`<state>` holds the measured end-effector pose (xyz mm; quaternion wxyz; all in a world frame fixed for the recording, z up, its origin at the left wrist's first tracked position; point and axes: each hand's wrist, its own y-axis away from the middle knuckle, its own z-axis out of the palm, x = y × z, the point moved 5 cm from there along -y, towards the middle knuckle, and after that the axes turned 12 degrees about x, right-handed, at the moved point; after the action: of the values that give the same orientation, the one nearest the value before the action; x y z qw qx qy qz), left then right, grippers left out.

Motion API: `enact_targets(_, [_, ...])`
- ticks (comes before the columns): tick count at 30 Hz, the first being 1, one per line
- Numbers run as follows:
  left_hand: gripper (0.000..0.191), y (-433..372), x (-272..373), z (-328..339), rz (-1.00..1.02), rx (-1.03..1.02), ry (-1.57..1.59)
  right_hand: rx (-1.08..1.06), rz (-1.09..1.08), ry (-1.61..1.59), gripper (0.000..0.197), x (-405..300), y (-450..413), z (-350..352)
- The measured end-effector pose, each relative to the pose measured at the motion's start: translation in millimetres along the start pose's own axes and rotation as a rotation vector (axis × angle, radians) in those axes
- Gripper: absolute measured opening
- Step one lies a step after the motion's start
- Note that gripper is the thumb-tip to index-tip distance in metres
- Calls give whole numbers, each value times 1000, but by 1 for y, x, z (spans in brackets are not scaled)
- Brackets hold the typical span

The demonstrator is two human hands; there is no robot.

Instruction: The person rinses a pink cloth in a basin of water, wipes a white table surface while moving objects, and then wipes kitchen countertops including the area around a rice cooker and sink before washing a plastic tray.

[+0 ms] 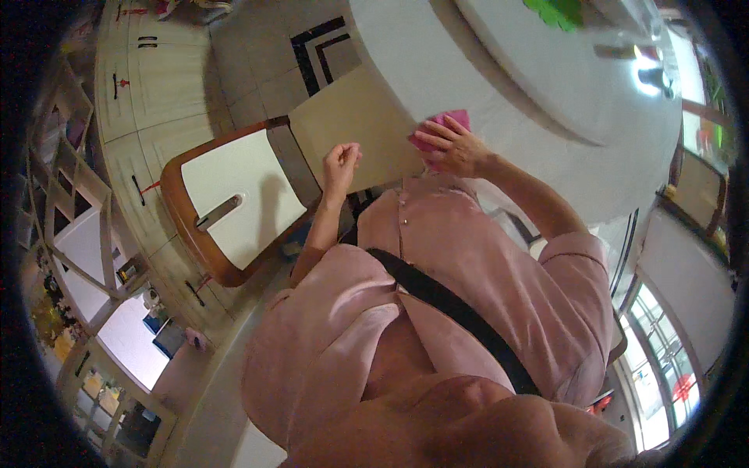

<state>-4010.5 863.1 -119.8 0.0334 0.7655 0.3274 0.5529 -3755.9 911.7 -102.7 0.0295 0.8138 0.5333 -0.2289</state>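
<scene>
Under my right hand (pixel 453 146) is a pink cloth (pixel 458 119), pressed at the rim of a round white table (pixel 409 64); its fingers lie over the cloth. My left hand (pixel 342 164) is raised with curled fingers above the beige seat of a chair (pixel 357 117). Nothing shows between those fingers. To the left of that hand stands the chair's wooden backrest (pixel 175 199) with a cream panel (pixel 234 193), which has a slot in it.
A raised round turntable (pixel 526 64) stands on the table, with a green object (pixel 556 11) on it. Cream cabinets (pixel 169 82) with dark handles line the left side. Tiled floor (pixel 251 64) with a dark inlaid pattern shows beyond the chair.
</scene>
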Motion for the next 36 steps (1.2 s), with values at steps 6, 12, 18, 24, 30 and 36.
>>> enact_targets(6, [21,-10,-31,-21,-44,153,69,157,33,144,39,108,-161,3])
enact_targets(12, [31,-20,-90,-56,-200,261,343,427,356,343,48,271,-274,-30])
enact_targets(18, [26,-11,-134,-64,-463,106,634,487,606,322,60,373,-302,-83])
enact_targets(24, [15,13,-127,-64,-446,388,43,478,625,391,50,460,-328,-108])
enact_targets(30, [21,25,-90,-54,-477,403,-48,790,617,448,54,480,-331,-98])
enact_targets(36, [21,8,-39,-37,-268,148,148,758,770,485,61,410,-289,-54])
